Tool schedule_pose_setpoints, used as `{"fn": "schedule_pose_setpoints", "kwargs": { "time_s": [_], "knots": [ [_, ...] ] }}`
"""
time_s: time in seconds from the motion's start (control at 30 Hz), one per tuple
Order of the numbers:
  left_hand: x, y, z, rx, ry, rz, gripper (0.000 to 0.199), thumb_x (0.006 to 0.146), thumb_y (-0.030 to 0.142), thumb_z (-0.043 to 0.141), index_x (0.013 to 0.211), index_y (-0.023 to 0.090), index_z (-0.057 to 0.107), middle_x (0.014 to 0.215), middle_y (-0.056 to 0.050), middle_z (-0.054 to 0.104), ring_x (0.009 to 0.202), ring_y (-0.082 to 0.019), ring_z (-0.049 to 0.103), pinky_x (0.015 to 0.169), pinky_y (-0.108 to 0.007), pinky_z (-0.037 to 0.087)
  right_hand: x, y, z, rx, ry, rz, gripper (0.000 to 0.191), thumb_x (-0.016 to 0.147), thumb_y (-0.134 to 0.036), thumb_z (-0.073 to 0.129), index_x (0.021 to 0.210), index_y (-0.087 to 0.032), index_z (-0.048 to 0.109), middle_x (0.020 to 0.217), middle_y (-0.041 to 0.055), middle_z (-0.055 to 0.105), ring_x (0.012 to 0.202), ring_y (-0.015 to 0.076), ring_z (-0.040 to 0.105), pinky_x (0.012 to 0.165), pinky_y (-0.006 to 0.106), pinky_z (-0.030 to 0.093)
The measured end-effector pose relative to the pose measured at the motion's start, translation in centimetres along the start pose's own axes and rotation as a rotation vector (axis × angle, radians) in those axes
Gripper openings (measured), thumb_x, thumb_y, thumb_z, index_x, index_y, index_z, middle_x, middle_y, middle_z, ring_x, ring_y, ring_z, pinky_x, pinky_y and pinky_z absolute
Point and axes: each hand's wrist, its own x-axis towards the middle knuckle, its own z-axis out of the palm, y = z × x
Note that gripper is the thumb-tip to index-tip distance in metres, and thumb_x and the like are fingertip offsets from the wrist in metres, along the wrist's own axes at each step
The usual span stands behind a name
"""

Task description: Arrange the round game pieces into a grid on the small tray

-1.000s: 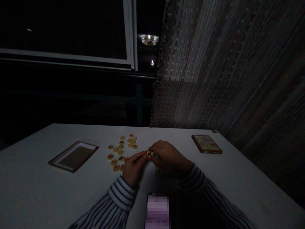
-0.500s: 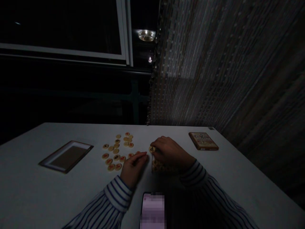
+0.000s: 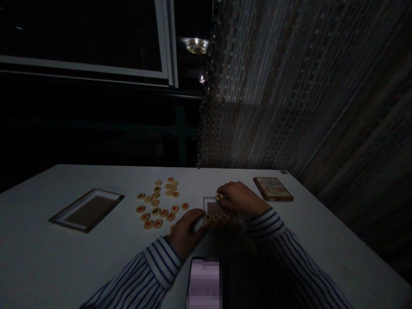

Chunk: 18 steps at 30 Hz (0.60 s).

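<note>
– Dim at the window frame (image 3: 165, 64) and bead curtain (image 3: 267, 86), with a white table (image 3: 48, 262) below. Show what, from the left?
– Shallow tray (image 3: 93, 210), then scattered round pieces (image 3: 156, 211), some with red or black marks.
– Next, left hand (image 3: 186, 234)?
– Curves thumb and fingers well apart, gripping nothing visible, just beside an open box (image 3: 214, 208). Touching? Cannot tell.
– And further right?
– Pinches one marked disc (image 3: 219, 196) between thumb and fingertips: right hand (image 3: 241, 198), at the open box's far edge. Past that, a flat printed case (image 3: 273, 189).
– Likely to handle how?
– Probably light, stiff and smooth; hardly fragile, yet apt to slip from a loose pinch. Best taken by opposite sides of the rim.
– Hard to make out?
– Loses one loose piece (image 3: 172, 228) partly behind the left hand; blurs the phone (image 3: 204, 274), cut off below; leaves the open box's near rows in shadow.
</note>
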Motion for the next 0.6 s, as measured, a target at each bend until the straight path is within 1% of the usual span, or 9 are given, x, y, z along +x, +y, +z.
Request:
{"fn": "schedule_pose_setpoints", "kwargs": {
  "time_s": [0.13,0.27,0.4,0.6],
  "knots": [
    [-0.1,0.0,0.1,0.023,-0.008,0.027,0.031,0.07,0.022,0.058,0.101,0.017,0.06,0.103,-0.011,0.063,0.098,-0.021,0.057,0.088,-0.038,0.046,0.1,0.2,0.4,-0.043,-0.071,0.029,0.026,0.082,-0.03,0.044,0.096,-0.018,0.062,0.095,0.0089,0.065,0.091,0.0203,0.057,0.077,0.028,0.035],
    [-0.1,0.2,0.0,0.024,-0.005,0.029,0.032,0.069,0.02,0.058,0.101,0.018,0.061,0.104,-0.011,0.063,0.099,-0.021,0.057,0.088,-0.038,0.046,0.2,0.5,1.1,-0.088,-0.106,0.047,0.027,0.081,-0.03,0.043,0.093,-0.018,0.063,0.091,0.0093,0.066,0.087,0.0215,0.059,0.072,0.029,0.037],
    [-0.2,0.1,0.0,0.021,-0.012,0.019,0.033,0.067,0.019,0.059,0.101,0.019,0.062,0.106,-0.011,0.062,0.1,-0.022,0.057,0.089,-0.039,0.046,0.3,0.6,1.9,-0.107,-0.138,0.067,0.028,0.081,-0.031,0.042,0.093,-0.017,0.064,0.09,0.0109,0.066,0.085,0.022,0.06,0.07,0.03,0.038],
    [-0.3,-0.2,0.1,0.01,-0.02,0.014,0.037,0.065,0.017,0.061,0.102,0.021,0.062,0.108,-0.01,0.062,0.102,-0.023,0.056,0.089,-0.04,0.045,0.2,0.4,2.5,-0.128,-0.163,0.063,0.026,0.079,-0.028,0.044,0.091,-0.018,0.065,0.089,0.0108,0.067,0.083,0.0224,0.061,0.068,0.03,0.039]
  ]
}}
